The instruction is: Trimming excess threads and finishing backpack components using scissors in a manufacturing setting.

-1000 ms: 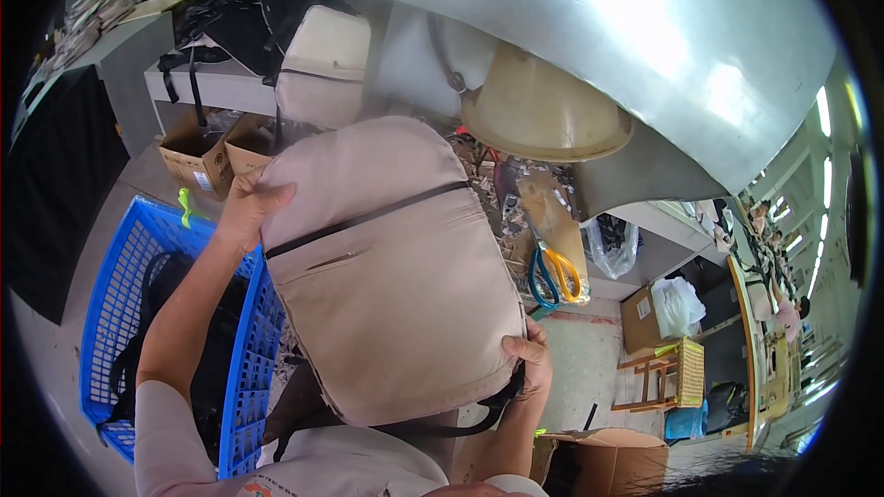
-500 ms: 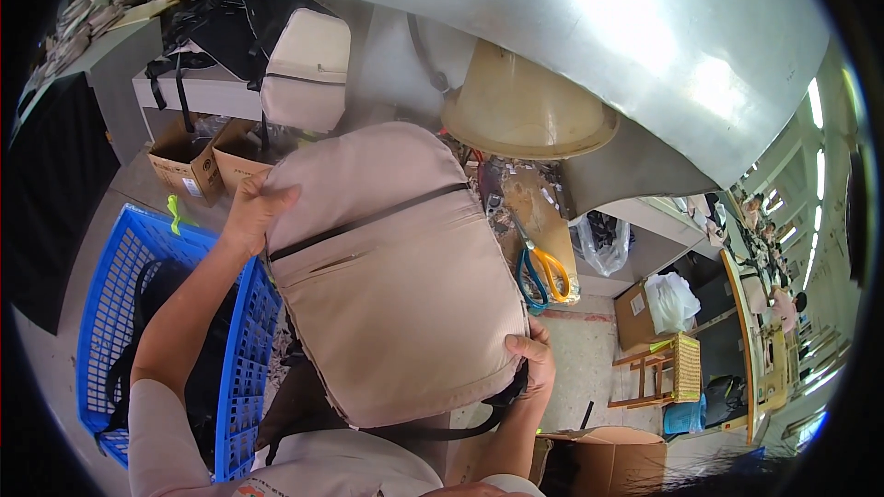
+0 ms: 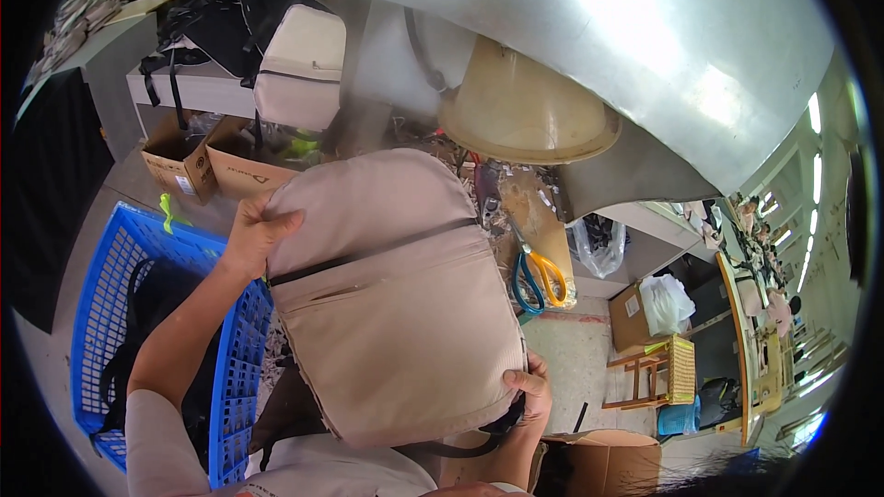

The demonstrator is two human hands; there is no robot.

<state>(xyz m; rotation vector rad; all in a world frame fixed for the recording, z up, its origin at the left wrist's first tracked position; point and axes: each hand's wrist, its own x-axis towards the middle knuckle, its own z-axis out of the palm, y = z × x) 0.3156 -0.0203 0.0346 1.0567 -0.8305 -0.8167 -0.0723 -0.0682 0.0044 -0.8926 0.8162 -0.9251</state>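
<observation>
A light pinkish-beige backpack (image 3: 405, 331) is held up in front of me, a dark zip band running across it and a short slit below that. My left hand (image 3: 253, 235) pinches its upper left edge, thumb on the front face. Low on the right side, my right hand (image 3: 529, 391) grips the edge, the thumb on the front and the fingers behind. A black strap hangs below the bag near my right hand. What lies behind the bag is hidden.
Left of me stands a blue plastic basket (image 3: 241, 377) with dark items inside. Scissors (image 3: 537, 278) with blue and yellow handles lie ahead on a littered board. A beige hood (image 3: 529, 106) and metal panel (image 3: 589, 0) overhang. Finished-looking bags (image 3: 299, 64) sit far left above cardboard boxes (image 3: 184, 166).
The backpack has come slightly lower and nearer to me, its top edge dropping in view. Both hands keep their hold on it.
</observation>
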